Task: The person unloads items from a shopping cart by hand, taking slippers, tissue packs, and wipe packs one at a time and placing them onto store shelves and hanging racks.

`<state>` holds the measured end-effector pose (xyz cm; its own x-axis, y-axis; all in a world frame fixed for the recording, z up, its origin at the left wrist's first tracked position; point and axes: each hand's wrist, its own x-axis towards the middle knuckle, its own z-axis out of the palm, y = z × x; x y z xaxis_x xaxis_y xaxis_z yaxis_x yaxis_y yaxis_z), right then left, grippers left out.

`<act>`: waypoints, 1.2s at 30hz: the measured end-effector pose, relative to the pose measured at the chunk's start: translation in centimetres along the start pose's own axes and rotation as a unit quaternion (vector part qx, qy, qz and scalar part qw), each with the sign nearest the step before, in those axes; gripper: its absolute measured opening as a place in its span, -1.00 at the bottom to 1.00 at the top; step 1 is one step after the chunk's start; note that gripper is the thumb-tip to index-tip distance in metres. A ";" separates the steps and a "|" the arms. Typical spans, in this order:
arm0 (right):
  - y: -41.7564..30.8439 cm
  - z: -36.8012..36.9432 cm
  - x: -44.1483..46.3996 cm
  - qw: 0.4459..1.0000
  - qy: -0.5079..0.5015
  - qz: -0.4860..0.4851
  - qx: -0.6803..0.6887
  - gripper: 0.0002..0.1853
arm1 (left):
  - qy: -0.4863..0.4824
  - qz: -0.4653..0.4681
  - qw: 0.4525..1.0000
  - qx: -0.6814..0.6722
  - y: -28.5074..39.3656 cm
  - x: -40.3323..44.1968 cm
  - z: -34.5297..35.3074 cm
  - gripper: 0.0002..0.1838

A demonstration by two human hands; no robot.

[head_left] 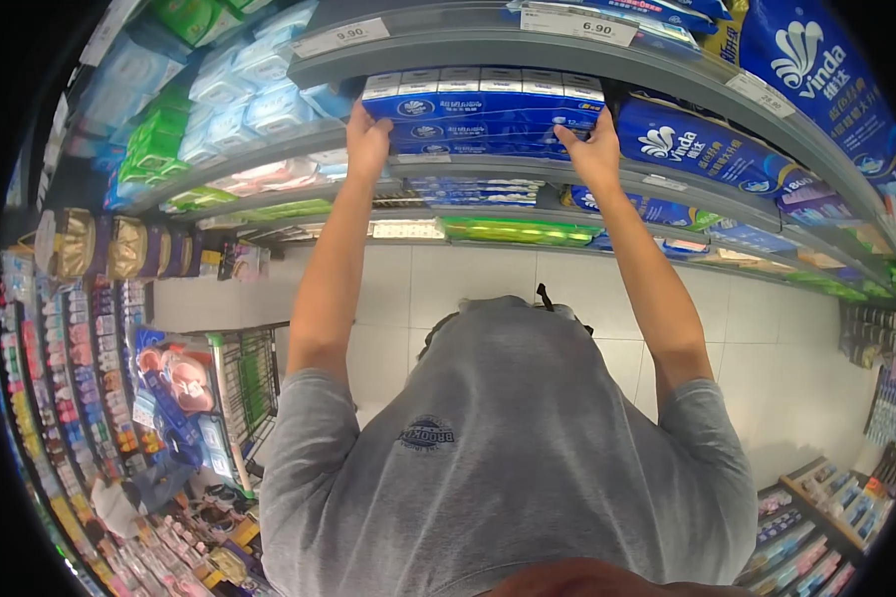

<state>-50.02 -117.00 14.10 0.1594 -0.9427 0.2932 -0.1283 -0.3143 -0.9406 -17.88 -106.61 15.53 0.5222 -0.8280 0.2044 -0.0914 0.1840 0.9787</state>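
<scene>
So the thing getting handled over here is a long blue Vinda tissue multipack [478,117], the kind with a row of small packs in one wrapper, their white ends lined up along the top. It's in a shelf bay just under the upper shelf [448,62], front face toward the person in the grey T-shirt [528,448]. Can't tell from here whether it's resting fully on the board below or held up a bit.

Both hands are on it, one per end. The left hand [368,141] is gripping the left end, fingers curled round the side with the thumb at the front corner. The right hand [594,151] has the other end — thumb pressed on the blue front, fingers bent round the right edge. Both arms are stretched well out.

Right next to the right hand there's another blue Vinda package [702,147] on the same level, and a much bigger Vinda bag [796,75] higher up in the corner. Past the left hand it's pale blue packs [254,109], then green packs [159,137] further along. Price tags on the upper edge read 9.90 [340,37] and 6.90 [577,27].

Lower down there's a light tiled floor [468,274] and, off to the person's left, a shopping cart [254,383] — green trim, wire sides.
</scene>
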 end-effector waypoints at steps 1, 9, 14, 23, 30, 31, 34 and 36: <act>0.1 0.1 0.0 1.000 0.002 0.000 -0.001 -0.22 | -0.003 0.000 1.000 0.001 -0.2 0.2 -0.1 -0.38; 1.0 -1.1 -1.2 0.998 -0.013 -0.029 -0.061 -0.21 | 0.042 0.068 0.997 0.015 -0.3 -1.9 1.2 -0.48; -2.7 -4.9 -8.7 0.977 0.001 -0.121 -0.175 -0.54 | 0.144 0.107 0.951 0.251 -1.5 -12.6 2.1 -0.48; 43.6 -26.2 -40.4 0.632 -0.402 0.592 -0.298 -0.78 | -0.397 -0.458 0.591 0.533 -19.6 -57.0 -14.5 -0.60; 30.7 -24.8 -36.9 0.602 -0.359 0.684 -0.203 -0.66 | 0.242 -0.759 0.575 0.185 -6.6 -71.4 -13.7 -0.79; 32.6 -24.1 -36.1 0.597 -0.391 0.655 -0.248 -0.69 | 0.166 -0.761 0.583 0.233 -7.8 -71.5 -14.1 -0.74; 31.9 -16.1 -31.9 0.694 -0.383 0.544 -0.275 -0.81 | 0.053 -0.632 0.680 0.369 -9.9 -66.5 -14.7 -0.64; 33.5 -9.8 -27.6 0.751 -0.433 0.437 -0.237 -0.79 | 0.134 -0.511 0.771 0.356 -11.4 -61.6 -15.5 -0.59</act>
<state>-68.27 -102.59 -23.82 0.3620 -0.4493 -0.8167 -0.8568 0.1847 -0.4814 -35.82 -49.51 -8.57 0.7775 -0.1917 -0.5990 0.0909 -0.9082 0.4086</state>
